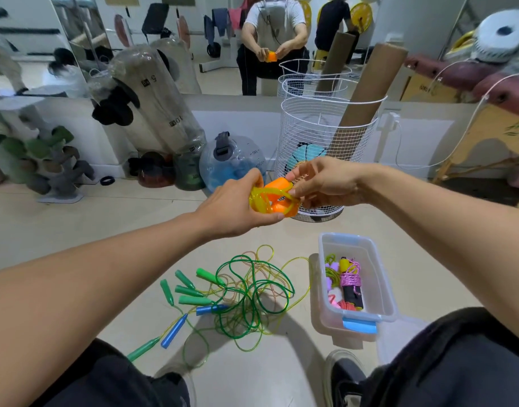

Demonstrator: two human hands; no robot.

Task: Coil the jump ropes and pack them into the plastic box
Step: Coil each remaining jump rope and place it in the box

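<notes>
An orange-handled jump rope (277,198) with a yellow cord is bunched into coils at chest height. My left hand (237,207) grips the coil and handles from below left. My right hand (320,183) pinches a yellow loop at its right side. Down on the floor lies a tangle of green, yellow and pink ropes (246,292) with green and blue handles (190,292). To its right stands the clear plastic box (378,277), lid off, holding several coiled ropes, one wound in pink cord (350,277).
A white wire basket (320,133) with cardboard tubes stands just behind my hands. Clear weight bags, a water ball (231,163) and a dumbbell rack (46,160) line the mirrored wall at left. My knees and shoes frame the bottom edge.
</notes>
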